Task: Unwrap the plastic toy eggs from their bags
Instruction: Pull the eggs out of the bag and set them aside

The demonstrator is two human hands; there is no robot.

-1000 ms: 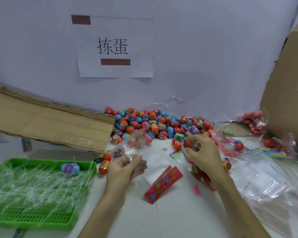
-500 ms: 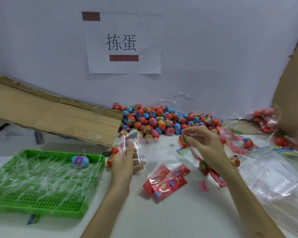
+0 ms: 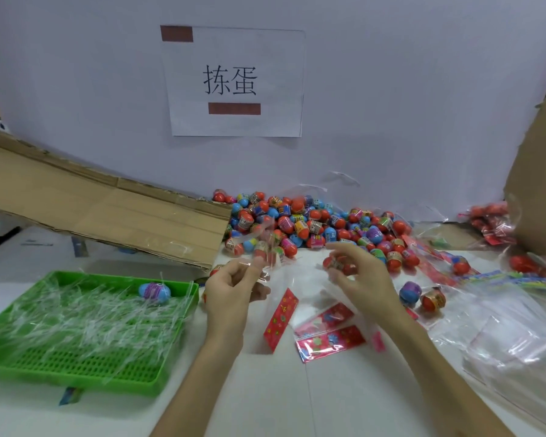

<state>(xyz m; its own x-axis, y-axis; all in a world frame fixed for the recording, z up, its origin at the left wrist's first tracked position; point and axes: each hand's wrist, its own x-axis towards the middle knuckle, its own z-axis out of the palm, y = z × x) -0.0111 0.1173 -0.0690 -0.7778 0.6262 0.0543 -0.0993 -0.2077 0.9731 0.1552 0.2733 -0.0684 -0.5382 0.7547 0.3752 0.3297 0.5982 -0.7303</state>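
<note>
My left hand (image 3: 234, 288) pinches the corner of a clear plastic bag (image 3: 284, 279) that hangs open between both hands. My right hand (image 3: 356, 275) curls round a red toy egg (image 3: 338, 263). Behind them a big pile of red and blue toy eggs (image 3: 306, 222) lies against the wall. Two loose eggs, one purple-blue (image 3: 409, 291) and one red (image 3: 433, 299), sit just right of my right hand. Red header cards (image 3: 328, 332) lie on the table under my hands.
A green tray (image 3: 76, 373) full of clear plastic scraps, with one blue egg (image 3: 154, 291), stands at the left. Flattened cardboard (image 3: 101, 212) leans behind it. Empty clear bags (image 3: 511, 335) are heaped at the right, beside a cardboard box (image 3: 536, 184) and bagged eggs (image 3: 489, 219).
Both hands have drawn closer together and nearer to me. More red header cards now lie on the table, and two loose eggs show to the right of my right hand.
</note>
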